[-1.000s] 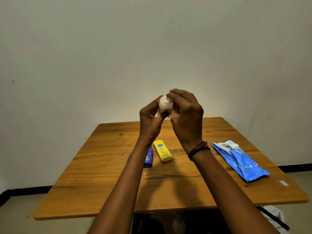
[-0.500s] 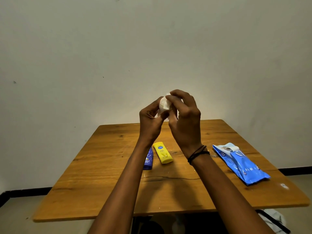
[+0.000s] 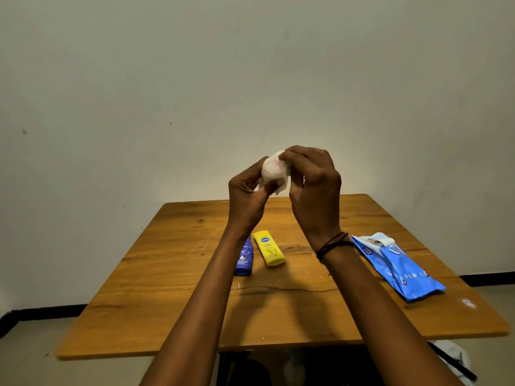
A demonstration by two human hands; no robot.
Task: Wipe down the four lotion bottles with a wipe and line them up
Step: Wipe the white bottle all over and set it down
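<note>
Head view | left hand [image 3: 245,197], right hand [image 3: 313,190] — fingers [image 3: 295,156] pinching wipe [image 3: 280,188] round white bottle [image 3: 269,169], held up | pack [image 3: 398,270] near counter's [image 3: 167,288] right edge

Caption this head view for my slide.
Left hand holds a white bottle, right hand presses a wipe on it; blue bottle, yellow bottle and wipes pack lie on the table.

Free tabletop [image 3: 306,307] between yellow bottle [image 3: 269,247], pack [image 3: 398,267]
</note>
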